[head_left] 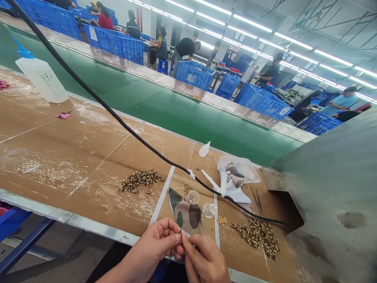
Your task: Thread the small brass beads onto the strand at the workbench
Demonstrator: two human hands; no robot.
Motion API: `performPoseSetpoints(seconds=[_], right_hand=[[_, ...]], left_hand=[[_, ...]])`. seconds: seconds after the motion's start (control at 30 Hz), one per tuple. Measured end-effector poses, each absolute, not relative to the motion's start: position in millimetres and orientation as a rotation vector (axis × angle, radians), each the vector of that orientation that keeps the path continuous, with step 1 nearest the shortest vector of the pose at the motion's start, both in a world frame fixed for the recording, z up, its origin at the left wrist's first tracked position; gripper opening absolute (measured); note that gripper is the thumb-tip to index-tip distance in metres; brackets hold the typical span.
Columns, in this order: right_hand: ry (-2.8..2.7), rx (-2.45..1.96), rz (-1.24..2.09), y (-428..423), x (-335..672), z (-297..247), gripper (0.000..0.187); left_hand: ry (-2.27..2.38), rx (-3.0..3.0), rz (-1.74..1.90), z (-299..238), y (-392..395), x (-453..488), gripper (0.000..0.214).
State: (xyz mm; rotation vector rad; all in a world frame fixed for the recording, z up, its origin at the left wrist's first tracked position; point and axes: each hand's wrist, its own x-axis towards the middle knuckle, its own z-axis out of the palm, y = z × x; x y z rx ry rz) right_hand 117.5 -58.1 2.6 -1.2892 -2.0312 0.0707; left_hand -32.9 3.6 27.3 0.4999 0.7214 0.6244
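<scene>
My left hand and my right hand meet at the near edge of the cardboard-covered bench, fingertips pinched together on a tiny dark part. Just beyond them lies a camouflage-patterned piece with two small clear rings beside it. A heap of small dark and gold parts lies right of my hands. Another heap lies to the left. A few gold beads sit between them.
A black cable runs diagonally across the bench. A clear tray and white plastic pieces lie behind. A squeeze bottle stands far left. A green conveyor belt, blue crates, a grey housing and other workers are beyond.
</scene>
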Motion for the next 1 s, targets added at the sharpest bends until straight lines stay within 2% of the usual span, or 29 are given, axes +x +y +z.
performPoseSetpoints(seconds=[0.2,0.33,0.63,1.0], right_hand=[[-1.608,-1.441,0.294,-60,108,3,0.024],[-1.535,-1.523,0.335,-60,102,6,0.011],[-1.719,-1.466,0.023,-64,105,2,0.016],[-1.709,-1.435,0.003,-65,108,1,0.012]], left_hand=[[0.753,0.508,0.675,27,2,-32,0.02],[0.769,0.566,0.694,25,-2,-33,0.02],[0.733,0.683,0.7,20,-4,-33,0.013],[0.761,0.679,0.711,20,-5,-34,0.013]])
